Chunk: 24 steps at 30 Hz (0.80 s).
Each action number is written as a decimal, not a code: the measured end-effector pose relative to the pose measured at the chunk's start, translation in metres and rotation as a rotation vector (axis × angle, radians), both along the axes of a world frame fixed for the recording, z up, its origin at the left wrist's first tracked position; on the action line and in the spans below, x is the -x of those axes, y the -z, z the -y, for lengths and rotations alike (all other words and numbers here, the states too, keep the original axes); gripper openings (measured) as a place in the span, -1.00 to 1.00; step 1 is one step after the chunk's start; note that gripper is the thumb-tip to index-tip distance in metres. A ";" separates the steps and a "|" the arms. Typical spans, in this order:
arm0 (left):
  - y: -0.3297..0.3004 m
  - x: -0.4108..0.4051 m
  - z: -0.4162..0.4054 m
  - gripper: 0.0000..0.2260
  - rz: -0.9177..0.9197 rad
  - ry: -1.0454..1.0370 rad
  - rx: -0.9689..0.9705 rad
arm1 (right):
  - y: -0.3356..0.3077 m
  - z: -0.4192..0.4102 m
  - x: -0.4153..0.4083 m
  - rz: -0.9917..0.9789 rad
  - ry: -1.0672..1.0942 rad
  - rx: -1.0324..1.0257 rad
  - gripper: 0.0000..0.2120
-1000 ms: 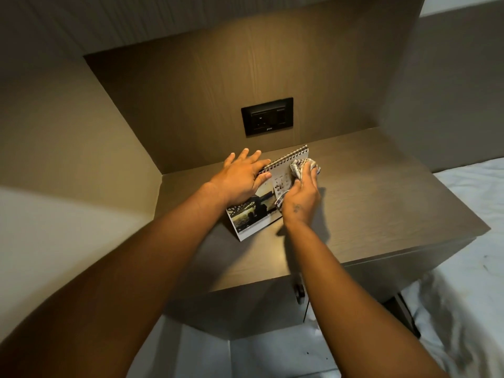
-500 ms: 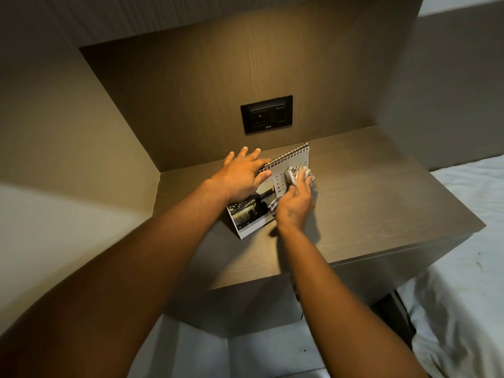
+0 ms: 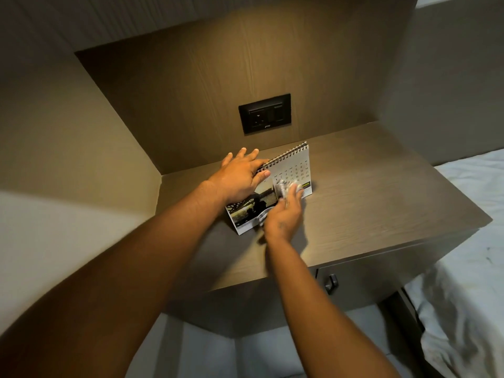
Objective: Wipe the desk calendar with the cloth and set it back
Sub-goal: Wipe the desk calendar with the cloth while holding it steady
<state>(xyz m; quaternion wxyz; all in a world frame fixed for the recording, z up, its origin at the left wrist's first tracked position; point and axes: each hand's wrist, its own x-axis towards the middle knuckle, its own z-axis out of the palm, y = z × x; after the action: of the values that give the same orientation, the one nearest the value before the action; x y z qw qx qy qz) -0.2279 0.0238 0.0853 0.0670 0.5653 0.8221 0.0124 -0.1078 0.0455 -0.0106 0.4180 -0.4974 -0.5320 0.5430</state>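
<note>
Here, near the middle of the frame, the desk calendar (image 3: 293, 170) stands on the brown worktop (image 3: 381, 192), just below the black wall socket (image 3: 264, 113). The left hand (image 3: 240, 177) lies flat over the calendar's upper left end with its fingers spread, thumb on the page and fingers over the wire rings. The right hand (image 3: 285, 214) is closed around the grey cloth (image 3: 283, 188) and presses it on the lower part of the page, and a white bed (image 3: 469, 241) shows at the right edge.

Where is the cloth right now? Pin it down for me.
In the head view, the cloth is bunched under the right hand, pressed against the desk calendar's lower front, right of the left hand steadying its spiral top.
</note>
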 end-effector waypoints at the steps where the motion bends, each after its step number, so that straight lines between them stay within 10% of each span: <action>1: 0.000 0.000 0.000 -0.48 0.002 -0.003 0.000 | -0.003 -0.015 -0.002 -0.015 0.033 0.034 -0.49; 24: 0.003 0.002 -0.001 -0.47 -0.004 0.002 0.000 | -0.011 -0.016 -0.001 -0.071 0.034 0.083 -0.54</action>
<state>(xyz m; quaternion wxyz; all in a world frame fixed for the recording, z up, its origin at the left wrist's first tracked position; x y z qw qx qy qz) -0.2300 0.0250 0.0827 0.0652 0.5661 0.8217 0.0113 -0.1066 0.0612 0.0009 0.4247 -0.5037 -0.4856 0.5745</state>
